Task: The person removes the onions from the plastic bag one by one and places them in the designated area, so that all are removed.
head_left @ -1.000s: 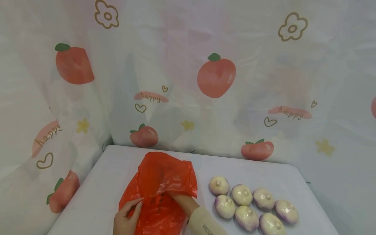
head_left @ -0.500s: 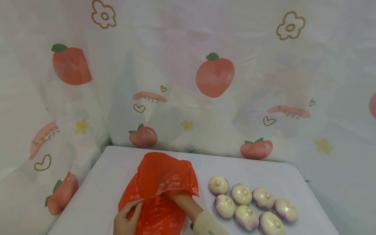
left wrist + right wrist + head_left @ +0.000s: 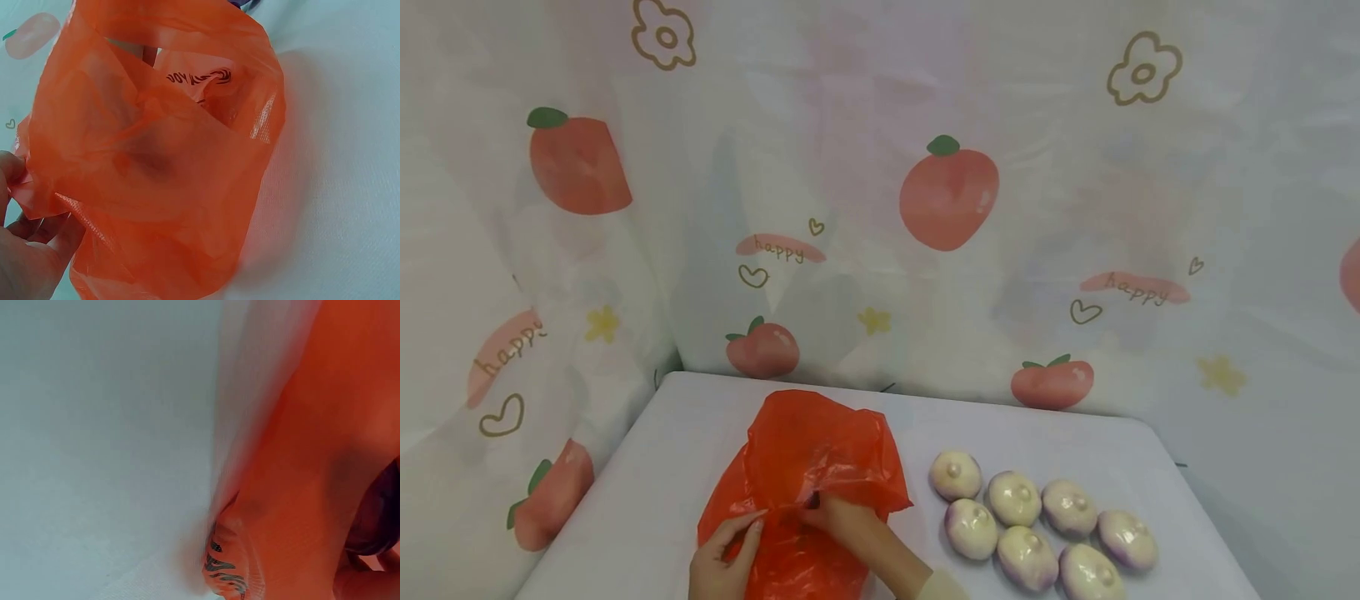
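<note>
A red plastic bag [image 3: 805, 433] with dark printing lies on the white table, its mouth facing the person. My left hand [image 3: 724, 554] pinches the bag's edge between thumb and fingers, as the left wrist view also shows with the hand [image 3: 34, 256] at the lower left. At the mouth is my right hand [image 3: 846, 521], its fingertips partly hidden by red film. In the right wrist view, its fingers [image 3: 369, 582] curl under a dark purple, glossy round turnip [image 3: 375, 519], mostly cut off by the frame. The bag hides the rest of it.
Several pale turnips [image 3: 1028, 558] with purple sides sit in two loose rows on the table [image 3: 925, 417], right of the bag. Behind and to the left hangs a white curtain [image 3: 850, 125] printed with red fruit, close to the table's far edge.
My right hand has drawn back out of the bag's mouth, so more of the hand shows, with something dark at its fingertips. The left hand keeps its pinch in place.
</note>
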Tool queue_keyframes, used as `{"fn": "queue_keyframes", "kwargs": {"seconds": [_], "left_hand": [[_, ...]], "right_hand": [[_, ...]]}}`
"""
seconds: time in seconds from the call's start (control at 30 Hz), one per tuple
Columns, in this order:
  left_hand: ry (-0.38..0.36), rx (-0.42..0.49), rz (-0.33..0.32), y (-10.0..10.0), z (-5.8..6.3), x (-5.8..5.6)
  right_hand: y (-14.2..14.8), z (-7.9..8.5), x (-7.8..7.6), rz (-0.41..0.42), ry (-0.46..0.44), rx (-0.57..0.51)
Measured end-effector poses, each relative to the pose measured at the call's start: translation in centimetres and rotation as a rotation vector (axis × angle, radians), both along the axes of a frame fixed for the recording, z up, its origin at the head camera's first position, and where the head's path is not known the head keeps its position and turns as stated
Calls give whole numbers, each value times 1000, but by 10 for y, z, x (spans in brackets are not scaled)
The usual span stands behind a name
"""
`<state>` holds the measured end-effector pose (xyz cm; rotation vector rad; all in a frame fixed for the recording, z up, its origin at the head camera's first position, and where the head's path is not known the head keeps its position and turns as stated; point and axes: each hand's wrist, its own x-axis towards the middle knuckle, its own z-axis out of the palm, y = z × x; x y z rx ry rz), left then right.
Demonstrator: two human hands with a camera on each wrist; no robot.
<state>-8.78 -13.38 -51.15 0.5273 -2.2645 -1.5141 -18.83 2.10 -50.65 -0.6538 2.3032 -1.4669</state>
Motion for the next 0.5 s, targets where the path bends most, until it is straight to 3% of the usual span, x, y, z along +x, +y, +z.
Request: {"fn": "queue_keyframes", "kwargs": {"seconds": [0.23, 0.5], "left_hand": [[-8, 22, -9, -1, 2, 0], [-14, 28, -3, -2, 1, -1]], "right_hand": [[5, 4, 16, -10, 20, 143], [14, 5, 28, -62, -45, 91]]}}
